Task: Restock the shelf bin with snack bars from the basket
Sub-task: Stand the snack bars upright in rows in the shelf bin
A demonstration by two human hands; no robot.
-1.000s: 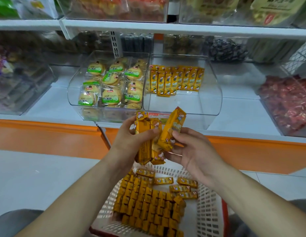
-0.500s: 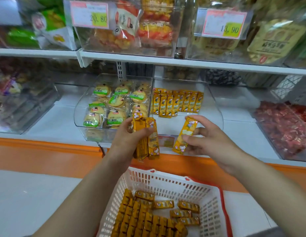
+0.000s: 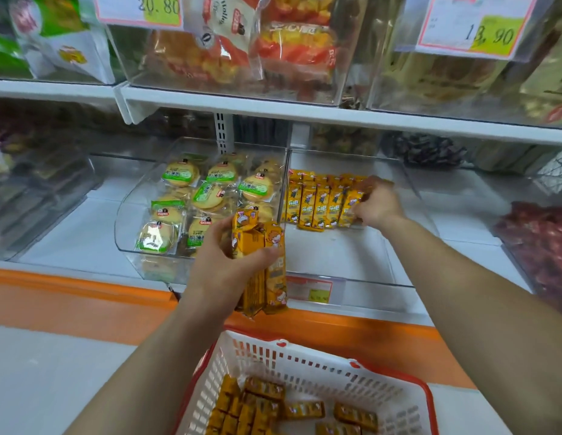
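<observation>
Inside bin (image 3: 361, 262), my right hand (image 3: 378, 204) has carried its bar (image 3: 351, 205) to the end of the row (image 3: 314, 207), still pinching it; left hand (image 3: 220, 268) grips spare bars (image 3: 257, 243). One more nearly stocked.

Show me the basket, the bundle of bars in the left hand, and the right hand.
basket (image 3: 304, 362): head view, white back wall.
bundle of bars (image 3: 248, 237): head view, upper part of a front wrapper.
right hand (image 3: 379, 205): head view, back of the hand.

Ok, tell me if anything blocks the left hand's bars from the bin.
Nothing visible does. The yellow-wrapped snack bars in the left hand hang just before the clear plastic shelf bin, its near floor bare; the right hand is farther back.
</observation>
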